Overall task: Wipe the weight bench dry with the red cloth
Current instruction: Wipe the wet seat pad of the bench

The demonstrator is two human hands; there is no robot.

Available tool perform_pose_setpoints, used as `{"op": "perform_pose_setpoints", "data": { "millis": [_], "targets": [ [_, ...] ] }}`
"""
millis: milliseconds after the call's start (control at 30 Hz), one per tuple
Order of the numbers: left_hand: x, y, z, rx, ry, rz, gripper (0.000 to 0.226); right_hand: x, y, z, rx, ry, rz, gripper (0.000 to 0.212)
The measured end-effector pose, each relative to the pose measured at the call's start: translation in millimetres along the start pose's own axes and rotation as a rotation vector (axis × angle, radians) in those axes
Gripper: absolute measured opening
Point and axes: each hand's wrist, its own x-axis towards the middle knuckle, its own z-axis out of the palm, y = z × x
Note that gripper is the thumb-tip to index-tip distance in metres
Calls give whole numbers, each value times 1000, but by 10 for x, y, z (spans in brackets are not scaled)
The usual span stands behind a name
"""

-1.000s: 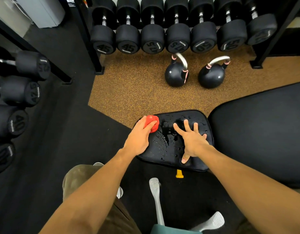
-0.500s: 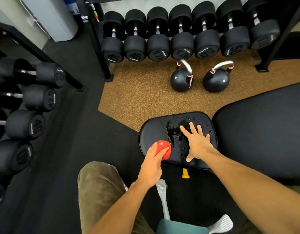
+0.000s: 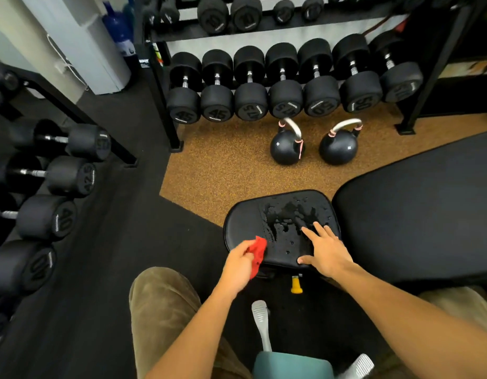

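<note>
Since 0.5 s ago: fingers of left hand (image 3: 238, 265) sit further back, at the near-left edge of the weight bench (image 3: 245, 217) seat, pinching the red cloth (image 3: 258, 248), lower centre of frame. Right hand (image 3: 327, 253) fingers released, flat on the seat; water beads (image 3: 288, 214) up-right of cloth.

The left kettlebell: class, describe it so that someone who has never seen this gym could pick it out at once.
Find the long row of dumbbells against the far wall. On the brown floor just in front stand two black kettlebells. Ours is the left kettlebell: its handle shows as a narrow hook, while the right kettlebell shows a wide arch.
</note>
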Motion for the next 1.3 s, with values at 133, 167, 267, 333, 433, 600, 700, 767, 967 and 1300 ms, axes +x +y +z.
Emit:
{"op": "perform_pose_setpoints", "data": {
  "millis": [133,167,267,333,433,600,700,767,967,1300],
  "targets": [
    [46,237,-50,-416,165,-236,33,-137,153,34,58,0,31,85],
    [59,255,-52,-455,150,-275,34,-164,177,27,45,-9,24,83],
    [106,279,-57,-268,70,-221,50,-237,208,3,-2,-61,5,83],
    [146,270,-28,-81,54,-110,47,-251,212,-5,-27,-91,-5,83],
    [285,215,3,237,67,22,34,-206,224,-22,-72,-123,-25,82],
    [488,27,-158,829,250,202,51,-111,229,-132,-181,-212,-62,77],
    [497,-6,-172,797,277,423,56,-70,242,-153,-175,-213,-70,74],
    [476,-59,-129,743,174,501,46,-62,247,-130,-146,-198,-67,73],
    [498,-300,-162,945,26,603,54,-78,318,-5,-65,-144,-81,76],
    [1074,-71,-69,827,204,412,48,-12,339,-26,-58,-142,-97,84]
  ]
}}
